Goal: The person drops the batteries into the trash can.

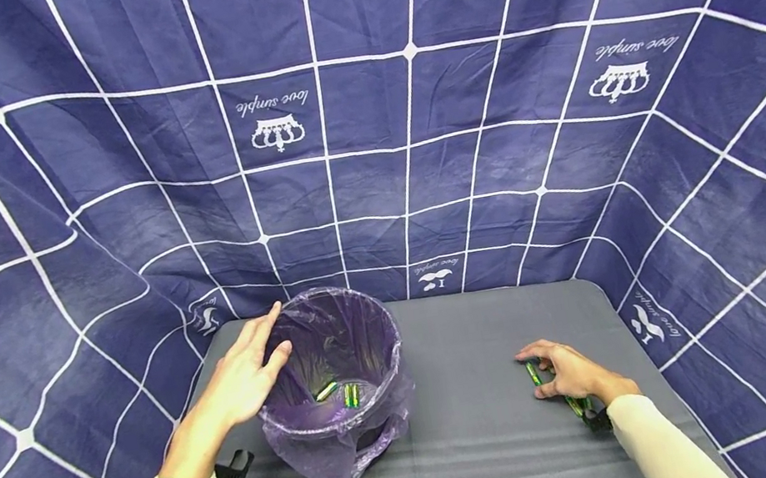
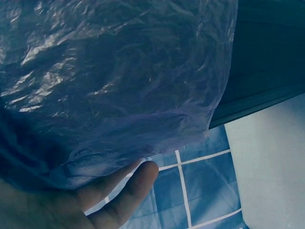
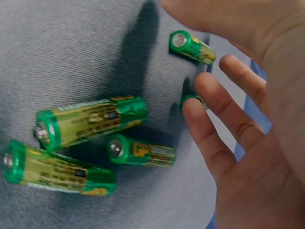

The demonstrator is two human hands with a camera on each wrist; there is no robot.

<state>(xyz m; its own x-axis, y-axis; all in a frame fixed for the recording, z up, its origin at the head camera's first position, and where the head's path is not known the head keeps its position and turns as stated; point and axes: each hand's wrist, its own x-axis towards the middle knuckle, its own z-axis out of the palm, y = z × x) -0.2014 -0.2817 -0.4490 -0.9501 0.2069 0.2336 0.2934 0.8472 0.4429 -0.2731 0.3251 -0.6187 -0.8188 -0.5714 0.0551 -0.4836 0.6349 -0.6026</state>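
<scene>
Five green-and-yellow batteries (image 3: 93,121) show in the right wrist view: three lie side by side in the lower left of the frame, one near the upper centre, and a fifth is mostly hidden behind a fingertip. All rest on the grey worktop (image 1: 485,442). The right hand (image 1: 565,371) hovers over them at lower right of the head view, fingers spread and slightly bent, gripping nothing; it appears poised to gather them, with one fingertip close to or touching the half-hidden cell, though the view does not settle which. A yellow "GP" mark is readable on the middle battery; the finer print is too blurred to read.

The left hand (image 1: 242,378) rests with straight fingers against the outer rim of the small bin (image 1: 334,382), left of centre, probably steadying it. A translucent purple bag (image 2: 114,76) lines the bin and fills most of the left wrist view. More batteries (image 1: 340,392) lie at its bottom, at least three. The navy backdrop cloth (image 1: 405,100) bears crown emblems and the words "love simple", seen upside down.
</scene>
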